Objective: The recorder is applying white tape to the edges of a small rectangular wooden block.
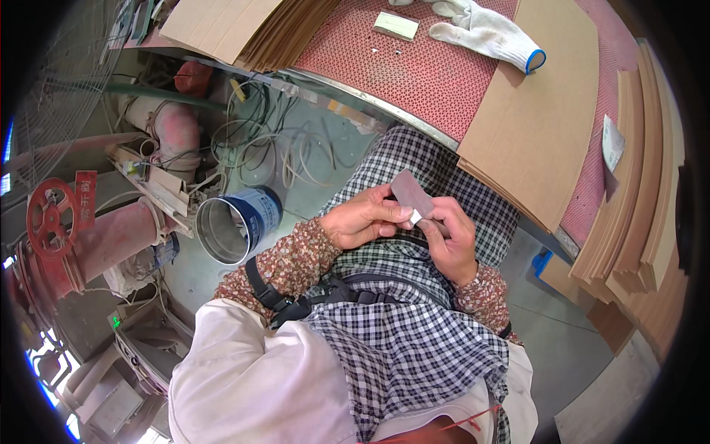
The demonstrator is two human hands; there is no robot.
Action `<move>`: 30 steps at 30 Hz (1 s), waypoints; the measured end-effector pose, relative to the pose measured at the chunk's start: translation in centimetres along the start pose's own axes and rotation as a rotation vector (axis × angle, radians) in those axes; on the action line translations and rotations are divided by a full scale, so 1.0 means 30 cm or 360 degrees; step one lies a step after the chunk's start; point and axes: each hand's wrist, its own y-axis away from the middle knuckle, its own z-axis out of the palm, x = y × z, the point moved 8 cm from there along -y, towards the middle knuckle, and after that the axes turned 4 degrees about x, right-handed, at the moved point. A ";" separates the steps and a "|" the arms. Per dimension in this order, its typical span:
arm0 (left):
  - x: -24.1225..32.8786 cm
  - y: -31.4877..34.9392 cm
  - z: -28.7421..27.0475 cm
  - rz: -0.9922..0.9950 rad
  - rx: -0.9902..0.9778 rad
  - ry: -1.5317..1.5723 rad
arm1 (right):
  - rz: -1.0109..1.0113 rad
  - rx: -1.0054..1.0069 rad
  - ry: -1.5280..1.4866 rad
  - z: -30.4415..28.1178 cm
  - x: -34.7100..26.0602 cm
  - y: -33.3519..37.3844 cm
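On the near side of the red table [444, 85], the left hand [362, 220] pinches a thin grey plate [410, 192] between thumb and fingers; the right hand [452, 240], fingers curled, grips its other side. A small white piece, perhaps paper, sits between the thumbs. Good handling calls for a light, even pinch, thumbs clear of the plate's edges.

A blue-sided, round metal bucket [260, 209] rests on the grey floor [551, 333]. A red spoked handwheel [52, 220] adjoins a thick reddish pipe [111, 235]. A white knitted glove [484, 31] with a blue-edged cuff lies partly on brown cardboard sheets [551, 111].
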 end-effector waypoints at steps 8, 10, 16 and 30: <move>0.001 0.002 -0.022 -0.0118 -0.0086 -0.0053 | 0.0214 0.0098 -0.0321 -0.002 -0.013 -0.013; -0.006 0.003 -0.033 -0.0150 -0.0032 -0.0048 | -0.0045 -0.0146 -0.0020 0.001 -0.033 -0.034; 0.075 0.068 -0.025 0.0030 0.0520 -0.0866 | 0.0084 -0.0183 0.0085 -0.006 -0.017 -0.036; 0.182 0.182 0.122 0.1736 0.0534 -0.2096 | 0.0182 -0.0027 0.0211 0.035 -0.008 -0.068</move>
